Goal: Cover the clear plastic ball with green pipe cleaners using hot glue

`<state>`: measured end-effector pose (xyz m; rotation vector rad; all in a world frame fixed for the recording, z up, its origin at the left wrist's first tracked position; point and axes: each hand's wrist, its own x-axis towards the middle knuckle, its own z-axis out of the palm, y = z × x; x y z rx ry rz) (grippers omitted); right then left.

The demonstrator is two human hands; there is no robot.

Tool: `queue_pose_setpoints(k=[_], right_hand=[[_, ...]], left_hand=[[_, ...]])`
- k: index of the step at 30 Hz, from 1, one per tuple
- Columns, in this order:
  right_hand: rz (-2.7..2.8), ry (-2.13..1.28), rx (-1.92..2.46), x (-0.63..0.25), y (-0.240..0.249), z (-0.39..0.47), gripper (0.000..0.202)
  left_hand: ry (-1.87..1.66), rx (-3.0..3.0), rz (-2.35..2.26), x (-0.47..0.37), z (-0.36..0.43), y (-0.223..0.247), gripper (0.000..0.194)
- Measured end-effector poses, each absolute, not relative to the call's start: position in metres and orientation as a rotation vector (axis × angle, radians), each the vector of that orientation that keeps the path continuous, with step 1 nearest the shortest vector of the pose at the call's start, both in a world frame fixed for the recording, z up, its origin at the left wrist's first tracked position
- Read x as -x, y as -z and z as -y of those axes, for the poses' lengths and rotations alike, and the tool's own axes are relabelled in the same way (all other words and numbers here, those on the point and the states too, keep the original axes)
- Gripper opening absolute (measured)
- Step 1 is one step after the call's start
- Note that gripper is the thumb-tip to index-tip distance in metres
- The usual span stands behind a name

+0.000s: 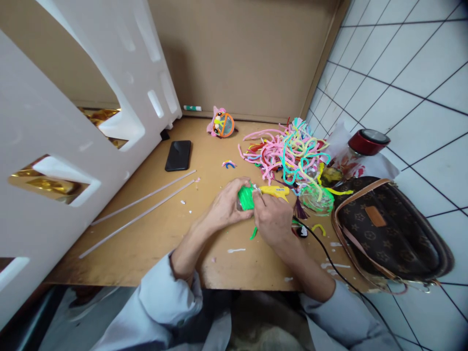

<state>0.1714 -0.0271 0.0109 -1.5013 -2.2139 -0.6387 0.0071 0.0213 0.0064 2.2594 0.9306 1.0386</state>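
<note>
My left hand (233, 202) is closed around a small clear ball partly covered in bright green pipe cleaner (246, 197). At the ball's right side, my right hand (272, 214) has its fingers pinched together against the green covering; what lies between the fingertips is hidden. A yellow glue gun (277, 191) lies just beyond my right hand, partly covered by it. A black cord (323, 248) runs from near that hand toward the lower right. Under the ball, a short green pipe cleaner piece (253, 233) rests on the table.
Tangled pipe cleaners (278, 151) lie at the back right, near a red-lidded bottle (368, 141) and brown handbag (387, 229). A decorated ball figure (221, 124) stands at the back. Leftward are a black phone (178, 155), glue sticks (139, 218) and a white plastic panel (146, 83).
</note>
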Motion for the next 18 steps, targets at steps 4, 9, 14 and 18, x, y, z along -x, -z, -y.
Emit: queue_pose_setpoints(k=[4,9,14,18], right_hand=[[2.193,0.657,1.495,-0.171,-0.013,0.027,0.026],[2.180,0.586,1.493,-0.169,-0.015,0.028,0.021],[2.108,0.577,1.542,-0.171,-0.015,0.033,0.024],[2.109,0.518,1.506,-0.175,-0.015,0.042,0.025]], left_hand=[[-1.003,-2.326,-0.857,-0.005,-0.022,-0.008,0.050],[-0.953,-2.308,-0.887,-0.003,-0.022,-0.012,0.044],[-0.968,-2.296,-0.872,-0.003,-0.021,-0.012,0.042],[-0.974,-2.275,-0.884,-0.003,-0.022,-0.011,0.042]])
